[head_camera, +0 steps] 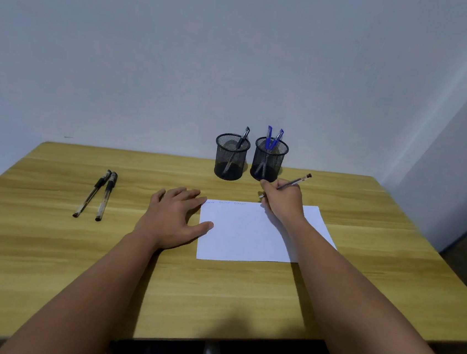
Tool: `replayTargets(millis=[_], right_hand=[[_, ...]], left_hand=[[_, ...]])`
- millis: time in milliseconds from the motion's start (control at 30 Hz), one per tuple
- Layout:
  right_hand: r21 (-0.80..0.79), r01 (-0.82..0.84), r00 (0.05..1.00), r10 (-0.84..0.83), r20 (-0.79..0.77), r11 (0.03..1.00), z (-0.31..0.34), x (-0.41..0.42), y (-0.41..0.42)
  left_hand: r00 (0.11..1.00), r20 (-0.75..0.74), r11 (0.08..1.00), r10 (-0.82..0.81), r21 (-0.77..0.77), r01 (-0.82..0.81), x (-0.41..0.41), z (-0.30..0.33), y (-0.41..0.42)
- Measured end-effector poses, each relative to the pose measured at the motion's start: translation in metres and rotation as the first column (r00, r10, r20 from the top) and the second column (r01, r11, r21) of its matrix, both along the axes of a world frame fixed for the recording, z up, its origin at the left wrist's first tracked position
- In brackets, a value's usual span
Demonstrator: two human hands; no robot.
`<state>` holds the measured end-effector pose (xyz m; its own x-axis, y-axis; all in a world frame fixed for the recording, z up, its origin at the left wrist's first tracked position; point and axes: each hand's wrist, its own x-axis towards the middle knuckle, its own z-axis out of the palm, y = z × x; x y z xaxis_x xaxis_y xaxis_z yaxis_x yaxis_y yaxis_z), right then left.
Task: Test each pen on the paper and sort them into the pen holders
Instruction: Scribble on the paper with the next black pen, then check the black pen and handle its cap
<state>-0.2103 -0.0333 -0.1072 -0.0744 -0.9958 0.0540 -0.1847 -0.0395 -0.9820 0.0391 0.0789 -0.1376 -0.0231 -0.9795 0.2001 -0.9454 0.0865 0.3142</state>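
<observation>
A person sat at a wooden worktop [46, 243] set against a pale wall, both bare forearms reaching forward. The right hand [283, 200] had its grip clamped on a black pen [296, 181], fingers curled round the barrel, the capped end slanting up and to the right past the knuckles and the tip pointing down at the far edge of the white paper [243, 235]. Whether the tip touched the sheet could not be told, since the hand hid it. A few faint blue scribbles [225, 202] ran along the top edge of the paper, to the left of that hand.

The left hand [176, 217] lay flat, palm down, its grip apart and holding nothing, with the fingertips and thumb resting on the left edge of the paper.

At the far edge of the worktop stood two black mesh pen holders, just beside each other. The left holder [230, 160] contained one black pen leaning to the right. The right holder [268, 163] contained two blue pens [272, 140], their caps sticking out above the rim.

Well to the left of the paper, two more black pens [96, 194] lay on the bare worktop, side by side and nearly parallel, their far ends almost touching.
</observation>
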Motion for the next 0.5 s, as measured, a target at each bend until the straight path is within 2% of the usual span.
replayTargets(millis=[133, 267, 400, 500], right_hand=[[-0.104, -0.007, 0.998, 0.014, 0.060, 0.995, 0.012, 0.004, 0.015], [-0.112, -0.060, 0.993, 0.071, 0.096, 0.992, 0.031, 0.009, 0.028], [0.023, -0.136, 0.978, 0.131, 0.161, 0.990, 0.042, 0.019, 0.033], [0.029, -0.173, 0.967, 0.165, 0.192, 0.984, 0.040, 0.030, 0.039]], left_hand=[[0.999, -0.045, 0.997, -0.004, -0.078, 0.000, -0.001, 0.003, 0.004], [0.987, -0.130, 0.976, 0.097, -0.183, -0.120, 0.012, 0.011, 0.007], [0.971, -0.008, 0.969, 0.239, -0.065, -0.239, 0.035, 0.020, 0.010], [0.963, 0.041, 0.964, 0.265, 0.012, -0.265, 0.043, 0.022, 0.009]])
